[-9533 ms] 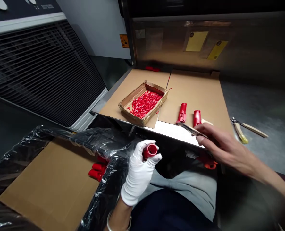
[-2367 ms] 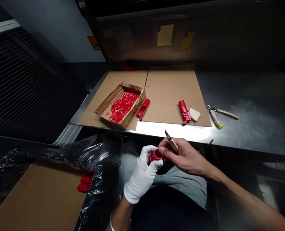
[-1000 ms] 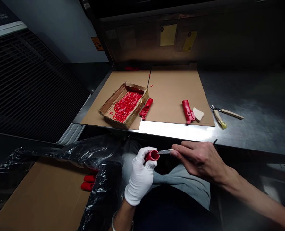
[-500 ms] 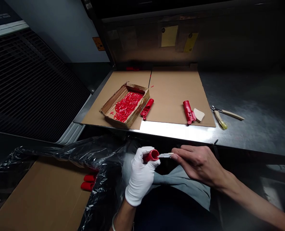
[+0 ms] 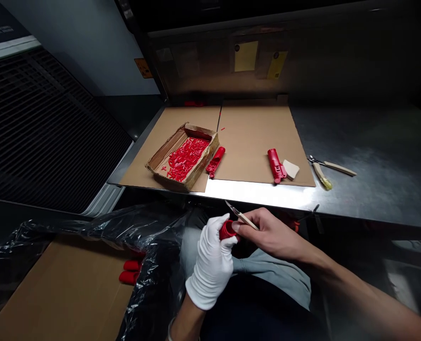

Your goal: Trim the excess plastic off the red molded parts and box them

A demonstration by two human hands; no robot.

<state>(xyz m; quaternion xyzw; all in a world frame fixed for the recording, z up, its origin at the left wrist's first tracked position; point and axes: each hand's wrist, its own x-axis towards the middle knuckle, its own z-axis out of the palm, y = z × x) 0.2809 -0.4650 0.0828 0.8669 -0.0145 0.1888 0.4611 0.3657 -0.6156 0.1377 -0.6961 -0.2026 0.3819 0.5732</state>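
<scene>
My left hand (image 5: 210,265), in a white glove, is wrapped round a hollow red plastic part (image 5: 226,230) with its round open end facing up. My bare right hand (image 5: 272,236) grips a small knife (image 5: 247,220) with a pale handle. Its narrow blade points up and left, away from the red part. The right thumb rests at the rim of the red part's opening. Most of the part's body is hidden by the glove.
On the metal bench (image 5: 370,189), a cardboard box (image 5: 192,182) holds small red scraps. Two red parts, one left (image 5: 215,162) and one right (image 5: 275,166), lie near a pale block (image 5: 290,169) and cutting pliers (image 5: 333,166). A plastic-lined carton (image 5: 71,289) holds red parts.
The knife blade has left the red part's rim and swung to point up and left. My right hand has moved left, bringing its thumb to the opening. My left hand still holds the part.
</scene>
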